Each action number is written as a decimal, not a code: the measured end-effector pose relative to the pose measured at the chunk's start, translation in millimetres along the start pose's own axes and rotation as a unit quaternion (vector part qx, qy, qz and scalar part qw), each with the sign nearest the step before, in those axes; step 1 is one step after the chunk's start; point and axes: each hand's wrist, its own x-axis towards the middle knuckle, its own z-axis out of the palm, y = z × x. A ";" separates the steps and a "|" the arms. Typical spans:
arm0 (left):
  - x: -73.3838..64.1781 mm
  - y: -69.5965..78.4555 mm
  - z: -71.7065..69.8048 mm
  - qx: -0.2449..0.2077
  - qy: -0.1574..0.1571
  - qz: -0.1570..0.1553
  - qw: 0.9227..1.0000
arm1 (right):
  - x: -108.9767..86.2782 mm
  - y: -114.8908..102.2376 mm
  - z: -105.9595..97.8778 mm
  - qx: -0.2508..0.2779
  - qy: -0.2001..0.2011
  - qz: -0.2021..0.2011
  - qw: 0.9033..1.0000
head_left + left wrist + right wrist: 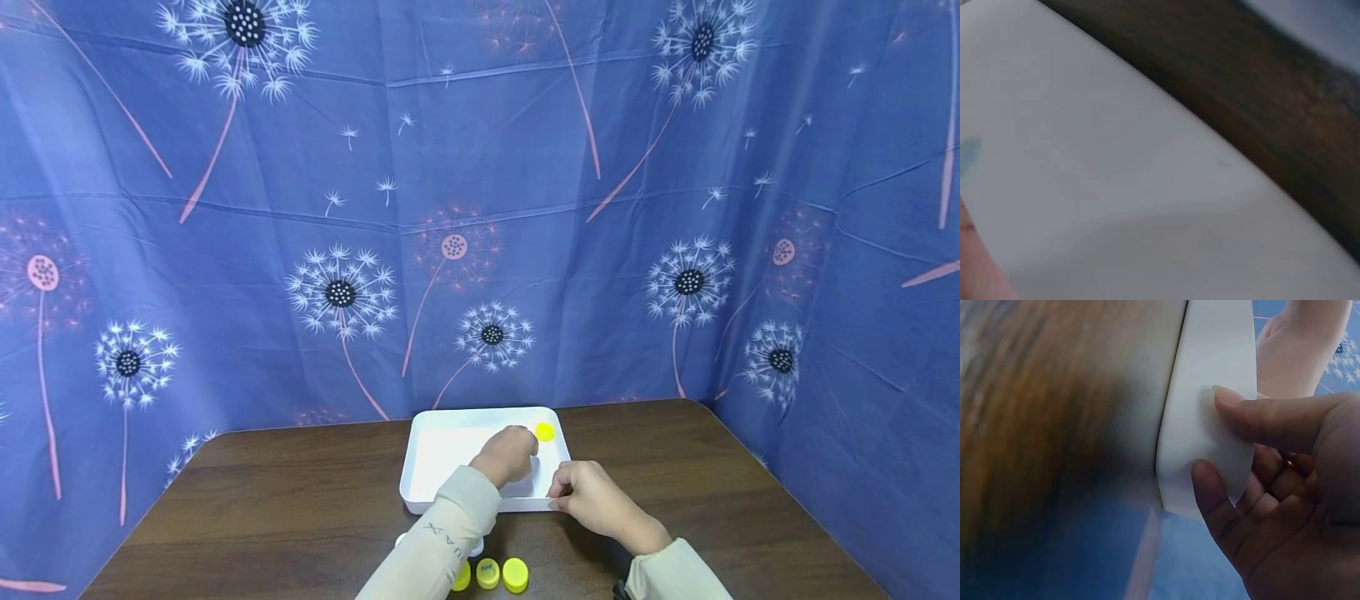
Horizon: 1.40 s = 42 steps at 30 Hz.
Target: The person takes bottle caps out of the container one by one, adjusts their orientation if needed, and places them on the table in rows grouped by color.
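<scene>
A white rectangular tray (442, 442) lies on the table, a round yellow cap (544, 432) in its far right corner. My left hand (507, 455) reaches into the tray with bent fingers, close to that cap; its fingertips are hidden, so whether it holds anything does not show. With my right hand (588, 498) I pinch the tray's near right corner. Seen from the right wrist, the thumb (1260, 415) and a finger lie against the white tray wall (1188, 425). The left wrist view is mostly filled by the tray's side (1116, 156).
On the brown wooden table (285, 492), several yellow caps (515, 575) stand in a row in front of the tray. White objects (477, 547), partly covered by my left sleeve, lie just behind them. A blue dandelion-print curtain (420, 208) hangs behind the table and along its right side.
</scene>
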 end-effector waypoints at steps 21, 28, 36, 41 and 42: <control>-25.3 -7.5 -36.3 -0.090 0.072 0.064 0.991 | -3.5 1.6 0.6 -0.003 -0.001 -0.005 1.000; -53.4 -19.2 -59.7 -0.151 0.111 0.090 0.978 | 0.2 1.6 -2.8 -0.013 -0.001 0.004 1.000; -85.5 -29.2 -63.1 -0.209 0.126 0.099 0.965 | 0.3 -0.7 -3.4 -0.025 0.002 0.006 1.000; -102.7 -25.9 -60.5 -0.203 0.129 0.111 0.964 | -0.3 -2.5 -1.3 -0.027 0.000 0.005 1.000; -105.8 -25.1 -59.3 -0.203 0.129 0.114 0.964 | -0.6 -2.8 -0.8 -0.027 0.000 0.007 1.000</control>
